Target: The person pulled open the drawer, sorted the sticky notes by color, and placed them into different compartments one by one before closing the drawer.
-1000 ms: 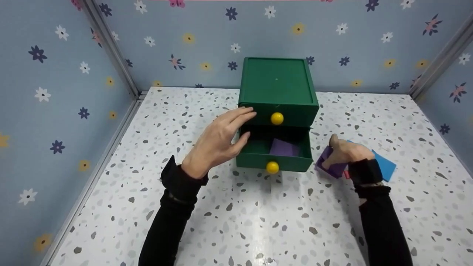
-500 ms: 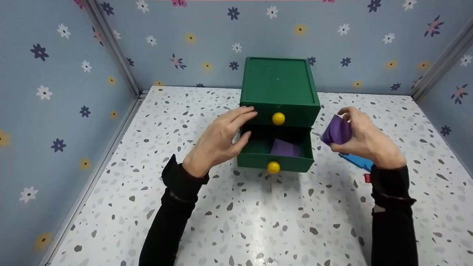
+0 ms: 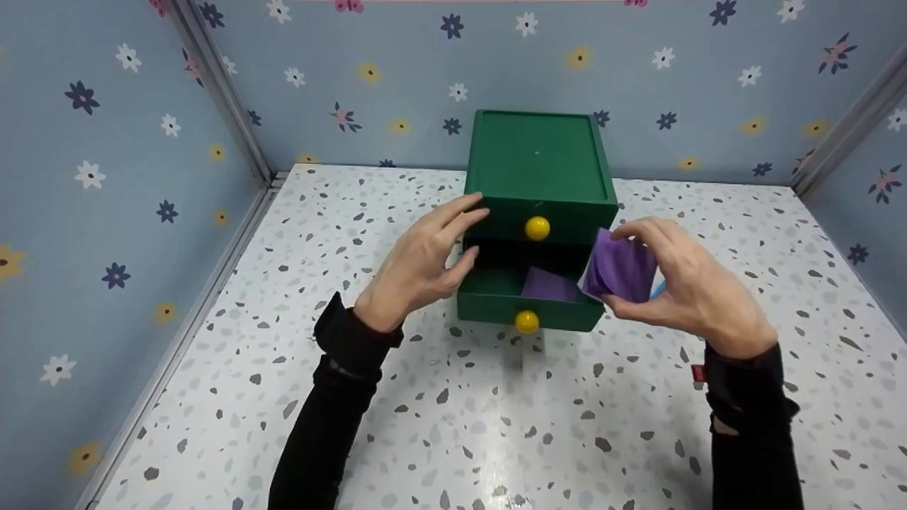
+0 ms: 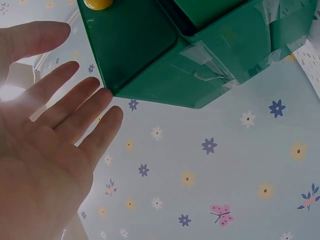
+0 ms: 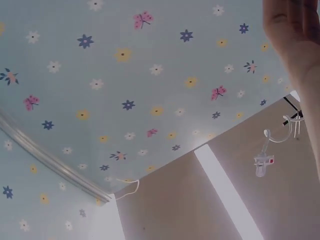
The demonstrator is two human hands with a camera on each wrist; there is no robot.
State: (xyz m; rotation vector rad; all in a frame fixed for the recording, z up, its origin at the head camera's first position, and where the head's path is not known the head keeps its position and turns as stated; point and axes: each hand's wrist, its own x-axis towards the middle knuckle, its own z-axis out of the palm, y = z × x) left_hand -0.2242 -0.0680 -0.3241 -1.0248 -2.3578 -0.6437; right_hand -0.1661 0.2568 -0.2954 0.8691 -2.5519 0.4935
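Observation:
A small green drawer cabinet (image 3: 536,156) with round yellow knobs stands at the back of the table. Its lower drawer (image 3: 489,306) is pulled out, and a flat purple piece (image 3: 549,285) lies inside at the right. My left hand (image 3: 418,265) is at the cabinet's front left edge, fingers extended and holding nothing; the left wrist view shows its bare palm. With thumb and fingers, my right hand (image 3: 698,290) holds a purple folded, sheet-like piece (image 3: 623,268) at the drawer's right front corner. In the right wrist view the held piece is out of sight.
Behind the right hand a sliver of a flat blue thing (image 3: 659,289) shows on the speckled white table (image 3: 453,425). Flower-patterned walls (image 3: 397,85) enclose the back and sides. Clear tape (image 4: 210,65) sticks to the cabinet's underside or side.
My right hand has lifted the purple folded piece off the table and carried it left to the drawer's right corner. The left hand has barely moved.

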